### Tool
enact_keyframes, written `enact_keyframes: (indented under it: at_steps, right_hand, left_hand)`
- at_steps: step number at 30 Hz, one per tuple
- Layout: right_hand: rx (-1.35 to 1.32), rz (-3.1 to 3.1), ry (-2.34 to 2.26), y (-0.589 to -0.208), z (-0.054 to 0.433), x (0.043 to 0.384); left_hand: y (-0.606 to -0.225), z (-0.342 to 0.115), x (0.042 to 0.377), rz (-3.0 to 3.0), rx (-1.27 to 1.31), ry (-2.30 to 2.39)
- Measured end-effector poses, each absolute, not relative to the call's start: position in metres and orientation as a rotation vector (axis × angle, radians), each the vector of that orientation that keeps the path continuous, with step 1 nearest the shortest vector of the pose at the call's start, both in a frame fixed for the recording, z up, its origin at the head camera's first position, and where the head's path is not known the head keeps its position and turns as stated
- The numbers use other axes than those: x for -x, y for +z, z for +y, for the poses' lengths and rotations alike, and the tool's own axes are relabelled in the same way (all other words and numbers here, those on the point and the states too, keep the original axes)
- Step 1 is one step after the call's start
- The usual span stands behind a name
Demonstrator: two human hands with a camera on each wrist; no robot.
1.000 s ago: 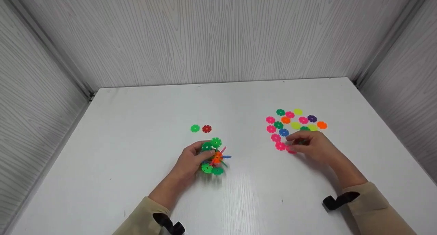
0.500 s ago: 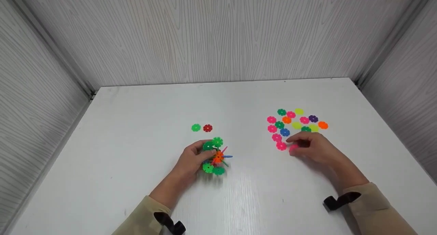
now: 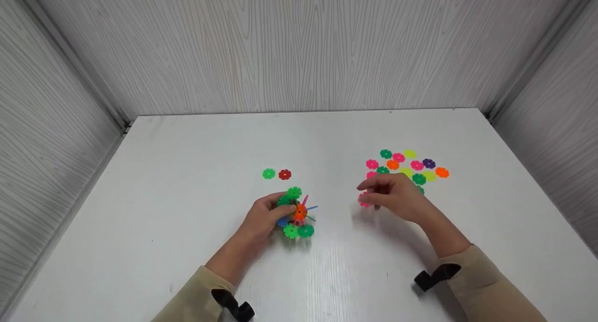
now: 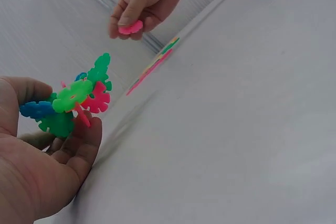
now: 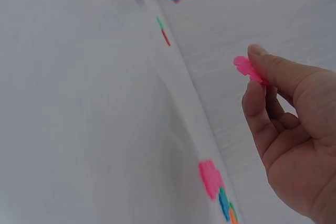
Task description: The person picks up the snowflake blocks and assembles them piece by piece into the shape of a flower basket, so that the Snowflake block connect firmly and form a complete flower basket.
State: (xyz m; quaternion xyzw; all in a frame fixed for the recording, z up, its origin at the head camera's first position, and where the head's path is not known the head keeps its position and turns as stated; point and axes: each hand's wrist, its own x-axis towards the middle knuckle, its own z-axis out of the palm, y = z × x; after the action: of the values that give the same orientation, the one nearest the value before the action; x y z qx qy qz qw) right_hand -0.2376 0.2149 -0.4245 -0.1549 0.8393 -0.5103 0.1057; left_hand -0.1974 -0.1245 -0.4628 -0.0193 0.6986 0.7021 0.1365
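The left hand (image 3: 261, 220) is reaching in from the lower left, its grip curling round a cluster of interlocked discs (image 3: 300, 211), thumb lying beside an orange one. The right hand (image 3: 397, 196) is reaching in from the lower right, hovering above the worktop (image 3: 187, 172) and pinching one pink disc (image 5: 243, 66) between thumb and fingertips.

Beyond the cluster, a light green disc (image 3: 268, 174) and a red disc (image 3: 285, 174) are lying side by side, slightly apart. Farther right, loose discs (image 3: 419, 178) are lying in a group (the right hand is hiding some of them).

A left panel (image 3: 51, 144) is flanking the worktop, a back panel (image 3: 299, 51) is rising behind its far edge, and a right panel (image 3: 556, 121) is bounding the other side. Open worktop is stretching between the cluster and the right hand.
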Motion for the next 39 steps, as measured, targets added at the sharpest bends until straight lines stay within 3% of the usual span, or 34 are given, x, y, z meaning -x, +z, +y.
enact_keyframes:
  at_steps: [8, 15, 26, 39]
  right_hand:
    - [0.567, 2.400, -1.645, -0.423, 0.145, 0.243]
    - [0.648, 2.351, -1.796, -0.429, 0.113, 0.242]
    - [0.862, 2.302, -1.806, -0.436, 0.106, 0.239]
    - [0.886, 2.434, -1.714, -0.435, 0.104, 0.235]
  left_hand:
    - [-0.465, -0.124, 0.197, 2.032, 0.089, 2.018]
    - [-0.462, -0.122, 0.195, 2.061, 0.078, 2.008]
    - [-0.463, -0.125, 0.195, 2.138, -0.019, 1.954]
    - [-0.466, -0.125, 0.197, 2.178, -0.078, 1.930]
